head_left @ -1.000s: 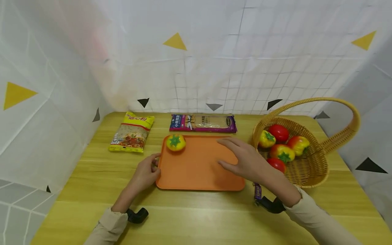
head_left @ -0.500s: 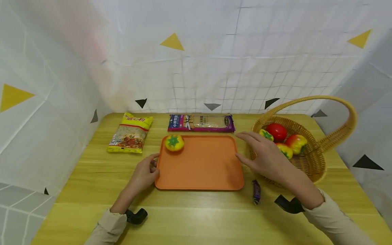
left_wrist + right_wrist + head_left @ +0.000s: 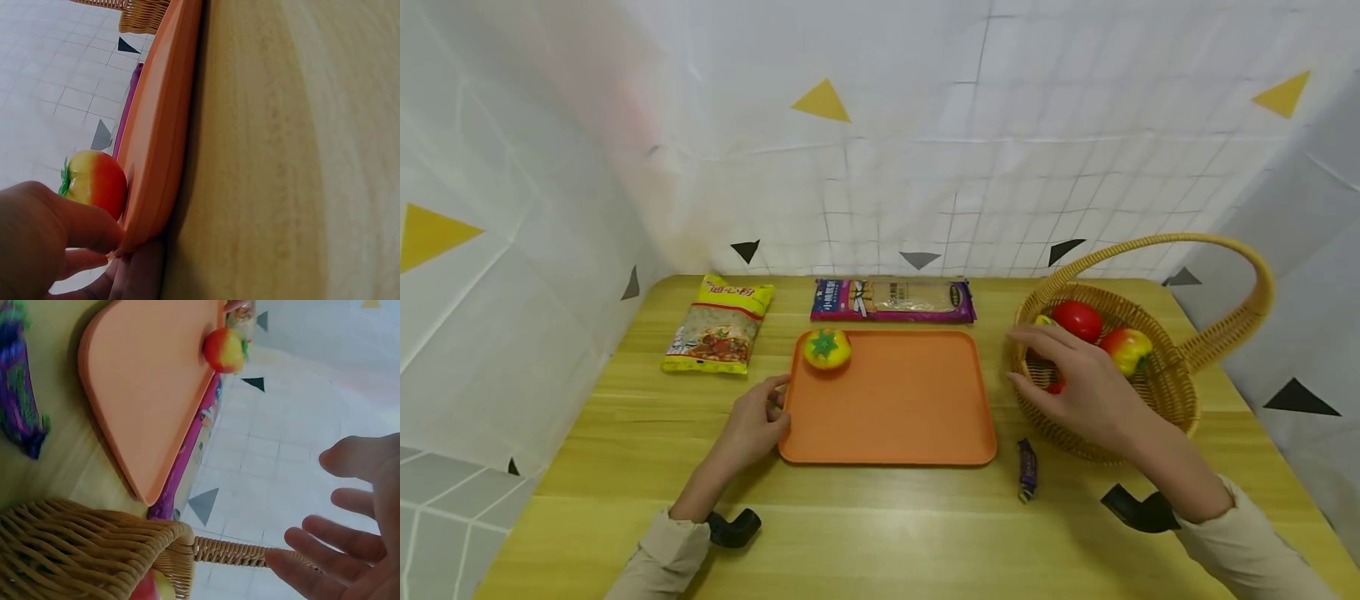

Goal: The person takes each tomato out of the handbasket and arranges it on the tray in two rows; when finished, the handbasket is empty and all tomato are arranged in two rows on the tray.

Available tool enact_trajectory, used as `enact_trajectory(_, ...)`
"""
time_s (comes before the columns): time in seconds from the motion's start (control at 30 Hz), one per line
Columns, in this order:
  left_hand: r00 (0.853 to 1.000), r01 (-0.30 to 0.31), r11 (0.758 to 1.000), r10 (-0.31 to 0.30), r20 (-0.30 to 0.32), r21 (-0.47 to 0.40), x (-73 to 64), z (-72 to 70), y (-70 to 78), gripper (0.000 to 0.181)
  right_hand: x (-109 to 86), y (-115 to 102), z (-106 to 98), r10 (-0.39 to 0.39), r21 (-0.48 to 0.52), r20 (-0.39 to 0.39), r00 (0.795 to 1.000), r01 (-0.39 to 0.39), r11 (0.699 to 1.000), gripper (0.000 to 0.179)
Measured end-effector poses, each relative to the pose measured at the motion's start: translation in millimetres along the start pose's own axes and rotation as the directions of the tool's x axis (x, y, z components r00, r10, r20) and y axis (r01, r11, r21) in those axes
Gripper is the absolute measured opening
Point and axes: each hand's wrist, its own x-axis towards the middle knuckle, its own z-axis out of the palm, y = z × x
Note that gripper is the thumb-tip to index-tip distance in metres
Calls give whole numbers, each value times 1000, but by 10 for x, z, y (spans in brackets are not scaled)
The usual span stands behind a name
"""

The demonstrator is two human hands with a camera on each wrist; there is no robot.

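Note:
My left hand [image 3: 751,425] pinches the left edge of the orange tray [image 3: 895,408]; in the left wrist view the tray's corner [image 3: 145,212] sits between thumb and fingers. On the tray's far left corner rests a yellow-red toy persimmon [image 3: 827,349] with green leaves. Holding nothing, my right hand [image 3: 1086,385] hovers over the near left side of the wicker basket [image 3: 1183,408], fingers spread and apart from it. Inside the basket lie a red toy fruit [image 3: 1077,320] and a red-yellow one [image 3: 1125,351]; my hand hides others.
A purple-wrapped candy [image 3: 1027,471] lies between tray and basket. Behind the tray is a purple noodle packet [image 3: 892,301]; a yellow pasta bag [image 3: 718,326] lies at the back left. The basket's tall handle [image 3: 1210,237] arches upward. White sheeting [image 3: 880,167] stands behind the table.
My right hand has moved right, from above the tray to above the basket, uncovering the tray's right side and the candy. My left hand stays at the tray's edge.

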Motion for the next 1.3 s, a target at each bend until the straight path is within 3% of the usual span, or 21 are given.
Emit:
enact_trajectory(0.1, 1000, -1, 1000, 1, -3, 5, -2, -2, 2, 60, -51, 24, -40, -35, 20, -28, 999, 36, 999, 45)
enact_trajectory(0.2, 1000, 3, 1000, -3, -5, 3, -7, -5, 1, 61, -109, 56, -72, -36, 4, -49, 998, 36, 999, 53)
enact_trajectory(0.3, 1000, 7, 1000, -7, -6, 0, -13, -8, -5, 61, -169, 119, -96, -16, -37, -57, 998, 14, 999, 62)
enact_trajectory(0.43, 1000, 3, 1000, -3, -6, -1, -16, -14, -11, 61, -240, 222, -127, 6, -86, -55, 998, -11, 996, 45)
enact_trajectory(0.63, 1000, -6, 1000, 6, -9, 14, -4, -26, 10, 60, -329, 356, -172, 66, -120, -48, 997, -72, 990, 55)
enact_trajectory(1.0, 1000, 10, 1000, -10, -4, 19, -4, -27, 10, 60, -524, 603, -184, 127, -178, -6, 992, -126, 976, 53)
enact_trajectory(1.3, 1000, -6, 1000, 6, -8, 14, -9, 1, 11, 59, -607, 701, -201, 162, -203, 77, 984, -144, 969, 52)
